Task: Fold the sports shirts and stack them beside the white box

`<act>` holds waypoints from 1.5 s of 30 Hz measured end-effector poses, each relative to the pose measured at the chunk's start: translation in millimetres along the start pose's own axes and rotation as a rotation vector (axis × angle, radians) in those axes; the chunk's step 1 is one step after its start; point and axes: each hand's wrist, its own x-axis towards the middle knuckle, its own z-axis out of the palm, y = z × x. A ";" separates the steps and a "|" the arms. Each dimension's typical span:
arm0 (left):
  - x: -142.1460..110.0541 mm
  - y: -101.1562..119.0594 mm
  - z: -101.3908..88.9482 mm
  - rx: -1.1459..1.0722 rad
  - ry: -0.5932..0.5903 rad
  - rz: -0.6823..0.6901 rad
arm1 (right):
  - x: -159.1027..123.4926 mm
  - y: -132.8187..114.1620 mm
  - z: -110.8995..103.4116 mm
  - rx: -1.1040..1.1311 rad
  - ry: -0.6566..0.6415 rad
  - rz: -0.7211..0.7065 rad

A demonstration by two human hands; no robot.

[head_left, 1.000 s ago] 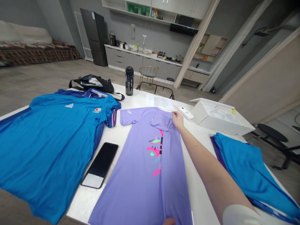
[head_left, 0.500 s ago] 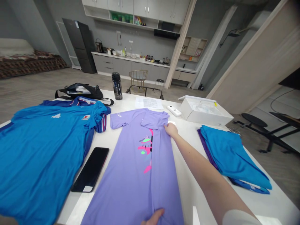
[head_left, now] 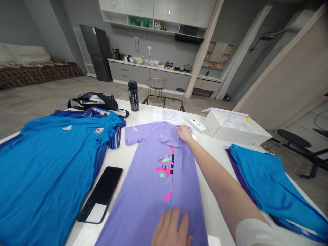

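A purple T-shirt [head_left: 151, 177] with a pink, green and black print lies on the white table, its right side folded inward lengthwise and one sleeve turned over the chest. My left hand [head_left: 173, 227] rests on the lower part of the shirt, palm down with fingers stretched out. At the shoulder near the collar, my right hand [head_left: 184, 132] lies on the folded fabric, fingers extended over it. To the left a blue T-shirt [head_left: 58, 164] is spread over darker clothing. A black smartphone [head_left: 105, 191] lies between the two shirts.
Folded blue and purple clothes [head_left: 271, 181] lie at the right. Behind stand a white box [head_left: 235, 131], a white device [head_left: 197, 125], printed papers [head_left: 169, 115], a dark bottle [head_left: 133, 97] and a black bag [head_left: 96, 101]. A metal-framed chair [head_left: 164, 99] is beyond the far edge.
My left hand has come further into view and now lies flat on the shirt. My right hand has shifted from the folded side edge up onto the shoulder fabric. The view has tilted slightly.
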 end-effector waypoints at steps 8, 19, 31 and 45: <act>37.5 0.2 89.7 0.352 0.218 0.360 | 30.0 -28.5 40.0 -0.063 -0.059 0.090; 35.1 1.6 75.8 0.263 0.188 0.378 | 26.5 -39.3 40.5 -0.069 0.071 -0.011; 243.8 -245.6 -144.1 0.374 -0.038 -0.585 | -3.9 -129.4 42.6 0.501 -0.059 -0.078; 102.4 -142.6 -130.6 0.523 -0.078 -0.463 | 10.3 -297.8 124.2 0.237 -0.222 -0.048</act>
